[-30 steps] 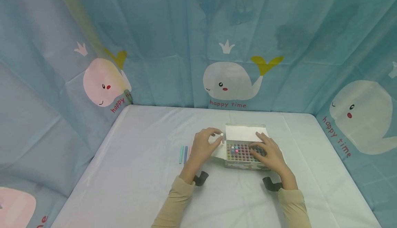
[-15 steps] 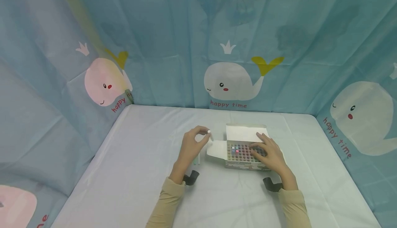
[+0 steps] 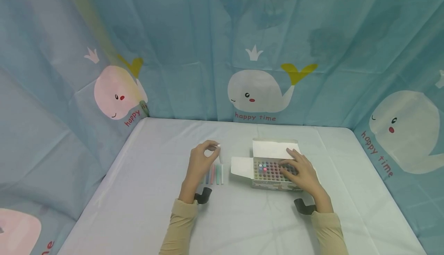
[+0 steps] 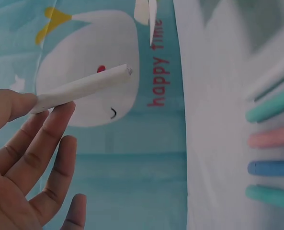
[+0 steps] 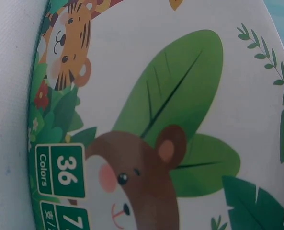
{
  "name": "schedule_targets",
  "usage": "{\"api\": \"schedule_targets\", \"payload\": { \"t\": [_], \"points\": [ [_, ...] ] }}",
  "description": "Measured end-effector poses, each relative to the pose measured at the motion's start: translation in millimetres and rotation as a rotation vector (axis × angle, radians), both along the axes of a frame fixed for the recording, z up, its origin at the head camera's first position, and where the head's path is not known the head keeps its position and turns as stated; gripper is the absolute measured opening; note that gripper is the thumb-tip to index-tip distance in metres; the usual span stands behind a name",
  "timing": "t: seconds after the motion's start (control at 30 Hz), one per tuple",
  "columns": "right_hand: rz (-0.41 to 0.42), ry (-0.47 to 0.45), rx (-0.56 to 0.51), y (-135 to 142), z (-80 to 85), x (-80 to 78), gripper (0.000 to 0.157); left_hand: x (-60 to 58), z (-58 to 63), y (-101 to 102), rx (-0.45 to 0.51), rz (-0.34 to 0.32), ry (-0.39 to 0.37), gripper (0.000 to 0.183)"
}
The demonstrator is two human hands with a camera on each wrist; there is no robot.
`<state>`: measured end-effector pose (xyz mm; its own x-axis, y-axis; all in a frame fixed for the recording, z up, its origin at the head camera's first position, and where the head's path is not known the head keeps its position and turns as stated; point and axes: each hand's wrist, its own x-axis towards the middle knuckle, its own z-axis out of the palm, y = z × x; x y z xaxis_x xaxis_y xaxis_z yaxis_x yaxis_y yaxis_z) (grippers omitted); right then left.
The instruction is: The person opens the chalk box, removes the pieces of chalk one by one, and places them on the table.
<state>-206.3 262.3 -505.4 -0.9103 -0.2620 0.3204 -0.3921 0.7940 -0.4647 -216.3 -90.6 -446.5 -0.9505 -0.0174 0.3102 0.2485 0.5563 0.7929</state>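
Note:
In the head view my left hand holds a white chalk stick by one end, above the table and left of the box. The left wrist view shows the chalk pinched between thumb and fingertips, its far end pointing away. Below it, a row of chalks lies on the table: white, green, pink, blue and a second green one partly hidden. My right hand rests over the open printed box, fingers spread at its lid and top.
Upright chalk ends fill the box in rows. Its lid stands raised at the back, and a side flap sticks out left. A white cloth covers the table. Blue whale-print curtains surround the back and sides.
My left hand has moved left with the white chalk, from beside the box to above the row of chalks, uncovering more of them. My right hand has stayed at the box.

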Motion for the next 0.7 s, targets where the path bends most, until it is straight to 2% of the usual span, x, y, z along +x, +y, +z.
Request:
{"api": "schedule_targets", "payload": {
  "t": [0.33,0.7],
  "points": [
    [0.003,-0.004,0.000,1,-0.5,-0.7,0.023,-6.1,-11.6,-24,-0.060,0.085,-0.065,0.019],
    [0.003,-0.011,-0.003,1,-0.9,-0.9,0.023,-14.4,-37.2,-45,-0.168,0.130,-0.245,0.023]
  ]
}}
